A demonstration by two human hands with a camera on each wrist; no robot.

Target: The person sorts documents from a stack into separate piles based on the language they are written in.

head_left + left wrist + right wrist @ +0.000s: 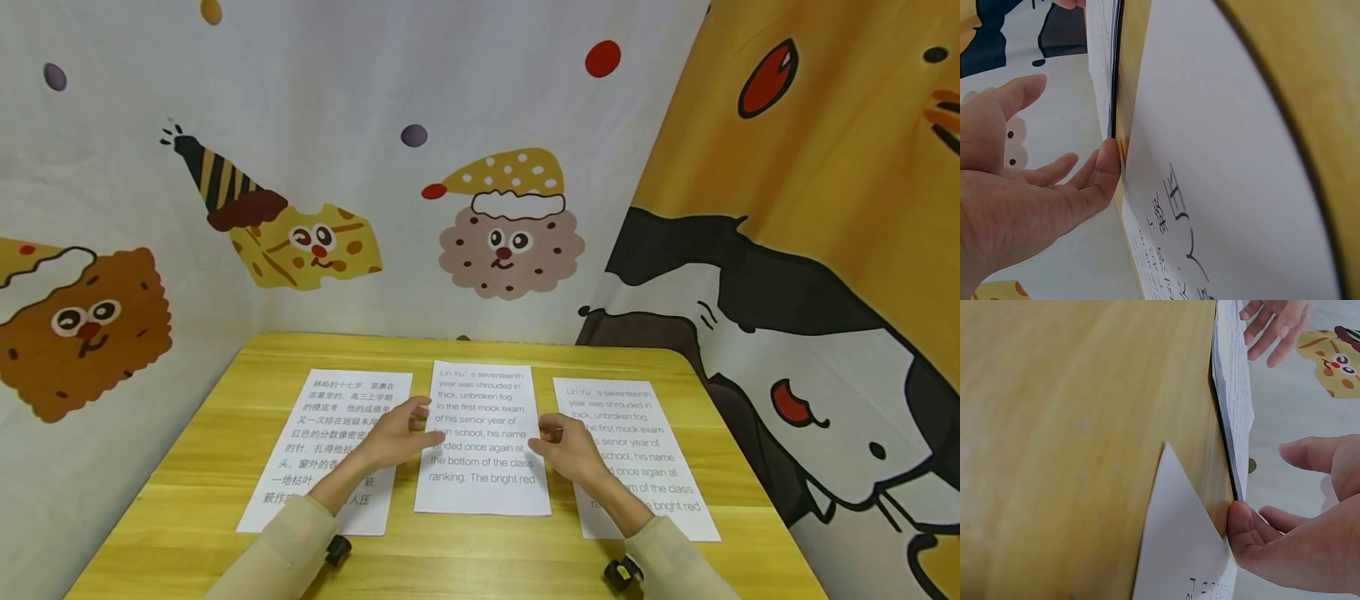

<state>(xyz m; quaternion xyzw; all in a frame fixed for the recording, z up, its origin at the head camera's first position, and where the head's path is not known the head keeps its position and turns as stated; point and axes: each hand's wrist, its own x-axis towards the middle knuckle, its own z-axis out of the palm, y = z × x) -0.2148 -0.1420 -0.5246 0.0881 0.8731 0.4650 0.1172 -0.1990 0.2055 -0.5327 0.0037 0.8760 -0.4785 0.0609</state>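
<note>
In the head view, a thin stack of printed paper [483,458] with large English text lies in the middle of the table. My left hand [397,437] is at its left edge, fingers loosely bent and thumb apart. On the opposite side, my right hand [573,450] is at the right edge in a similar pose. The wrist views show fingertips of each hand against the side of the paper stack [1230,394], the thumbs raised off it. Under the left hand lies a sheet with Chinese text [315,433]; an English sheet [645,450] lies partly hidden under the right hand.
The yellow wood-grain table [480,558] ends at a curtain [337,108] with cartoon prints behind it. A patterned orange and white curtain [840,183] hangs along the right. Small black devices [621,573] sit at both wrists.
</note>
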